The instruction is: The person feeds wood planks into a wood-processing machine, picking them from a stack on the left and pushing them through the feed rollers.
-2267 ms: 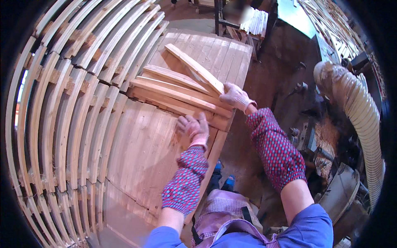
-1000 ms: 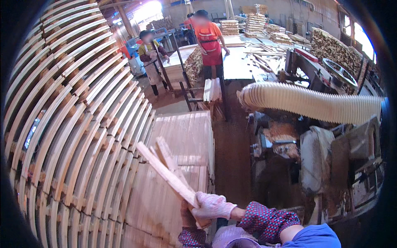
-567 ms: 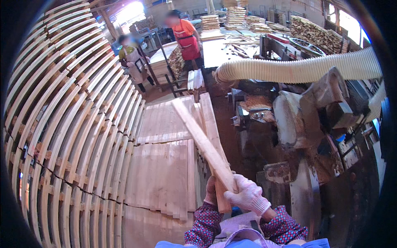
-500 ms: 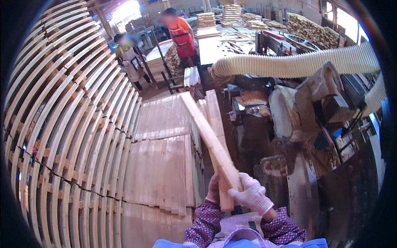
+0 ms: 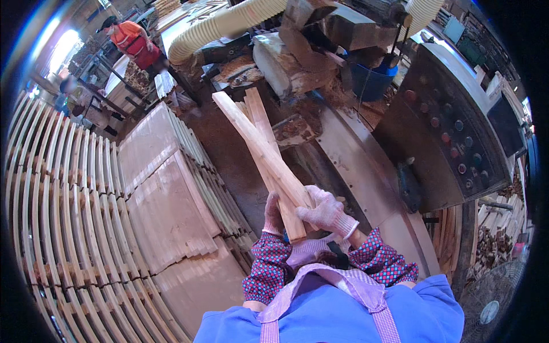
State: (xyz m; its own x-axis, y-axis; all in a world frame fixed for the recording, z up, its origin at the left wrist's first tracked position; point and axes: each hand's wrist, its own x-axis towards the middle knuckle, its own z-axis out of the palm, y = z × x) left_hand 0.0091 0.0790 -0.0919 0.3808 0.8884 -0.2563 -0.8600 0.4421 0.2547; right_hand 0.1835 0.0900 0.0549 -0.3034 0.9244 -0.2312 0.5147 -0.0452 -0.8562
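Note:
Several long, light wooden boards lie crossed at a shallow angle in my gloved hands. My right hand (image 5: pixel 325 210) is wrapped round the near end of the top board (image 5: pixel 264 151), its thumb across the upper face. Beneath that board lies a second wooden board (image 5: pixel 293 226), its near end pointing at my body. My left hand (image 5: pixel 274 214) grips the bundle from the left side, its fingers partly hidden behind the wood. A further board edge shows between the two at the far end. Both gloves are pale and knitted.
A stack of flat boards (image 5: pixel 177 214) stands on my left, beside tall slatted wood stacks (image 5: pixel 63 228). Ahead is a dusty machine (image 5: pixel 286 63) with a ribbed hose (image 5: pixel 223 28). At right are its metal bed (image 5: pixel 357 166) and a button panel (image 5: pixel 446 126). A person (image 5: pixel 134 43) stands far left.
My view has turned to the right, bringing the button panel and a blue bucket into sight. The boards remain in both hands, and the stacks have shifted left in the picture.

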